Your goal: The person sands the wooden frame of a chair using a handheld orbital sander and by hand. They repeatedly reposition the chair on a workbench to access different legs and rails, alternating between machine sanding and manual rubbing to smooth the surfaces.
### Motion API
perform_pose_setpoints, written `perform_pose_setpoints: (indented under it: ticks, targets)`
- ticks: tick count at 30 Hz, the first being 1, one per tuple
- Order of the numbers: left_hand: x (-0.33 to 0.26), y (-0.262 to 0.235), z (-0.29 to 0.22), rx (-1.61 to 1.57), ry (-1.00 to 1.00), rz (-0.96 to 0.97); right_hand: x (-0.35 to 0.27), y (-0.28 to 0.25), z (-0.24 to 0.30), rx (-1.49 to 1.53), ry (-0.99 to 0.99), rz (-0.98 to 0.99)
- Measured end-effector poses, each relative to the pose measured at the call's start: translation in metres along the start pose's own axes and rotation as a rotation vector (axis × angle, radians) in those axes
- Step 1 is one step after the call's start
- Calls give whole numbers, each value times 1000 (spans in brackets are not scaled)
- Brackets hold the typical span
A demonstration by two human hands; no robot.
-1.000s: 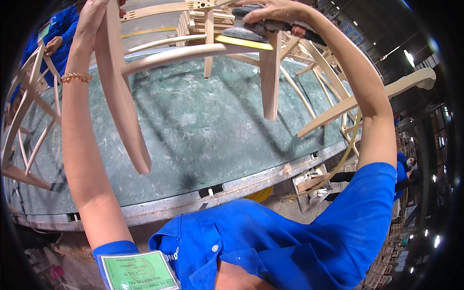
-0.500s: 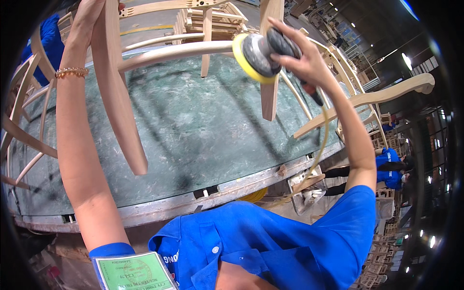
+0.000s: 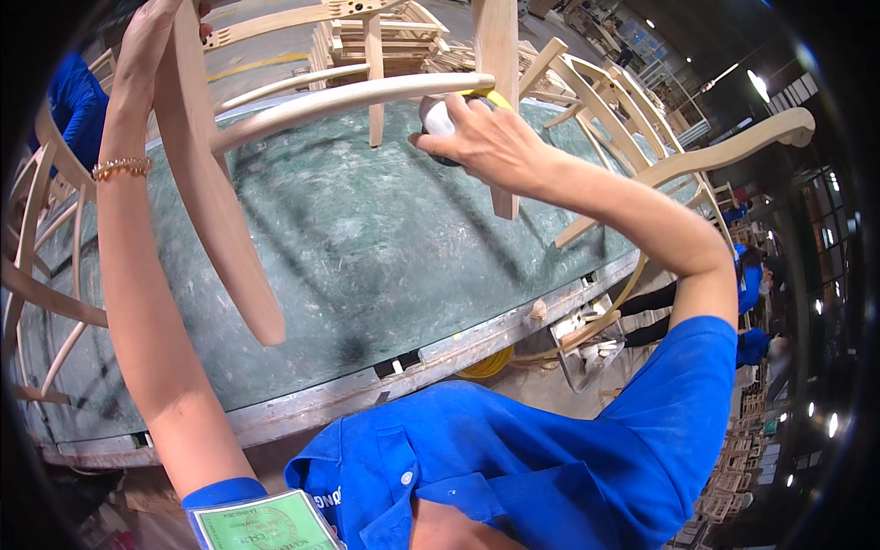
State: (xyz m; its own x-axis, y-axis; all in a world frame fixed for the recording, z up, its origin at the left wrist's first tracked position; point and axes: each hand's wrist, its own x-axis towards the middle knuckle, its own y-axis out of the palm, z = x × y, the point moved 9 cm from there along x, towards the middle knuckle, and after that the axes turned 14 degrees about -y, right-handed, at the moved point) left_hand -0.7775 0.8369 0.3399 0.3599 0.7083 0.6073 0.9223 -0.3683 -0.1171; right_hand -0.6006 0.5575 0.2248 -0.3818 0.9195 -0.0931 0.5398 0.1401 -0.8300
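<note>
A pale wooden chair frame [image 3: 348, 96] stands on the green-topped table. At the upper left my left hand [image 3: 151, 37] is closed round its near leg [image 3: 206, 174], with fingertips showing on the far side. My right hand [image 3: 490, 137] grips a round power sander [image 3: 438, 119] with a grey-white body and a yellow pad edge. The sander is at the right end of the curved rail, beside the right leg [image 3: 500, 55]. My hand covers most of the tool, so I cannot tell whether its pad touches the wood.
The worktable [image 3: 367, 266] has a pale metal edge. Another chair frame [image 3: 678, 174] stands at the right, and more wooden frames [image 3: 46, 211] at the left. A yellow hose [image 3: 632, 284] hangs over the near edge. People in blue [image 3: 78, 105] are nearby.
My right hand has moved left and turned over, bringing the sander from in front of the right leg to the rail's end. My left hand keeps its grip; the view has shifted slightly.
</note>
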Motion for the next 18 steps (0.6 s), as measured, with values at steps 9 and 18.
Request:
perform_pose_setpoints:
  ticks: [9,18]
  targets:
    - [-9,-5,39,-191,-334,19,-25,-18,-7,-89,24,78]
    - [-11,4,38,-121,-387,-22,-56,-98,-67,-277,39,-284]
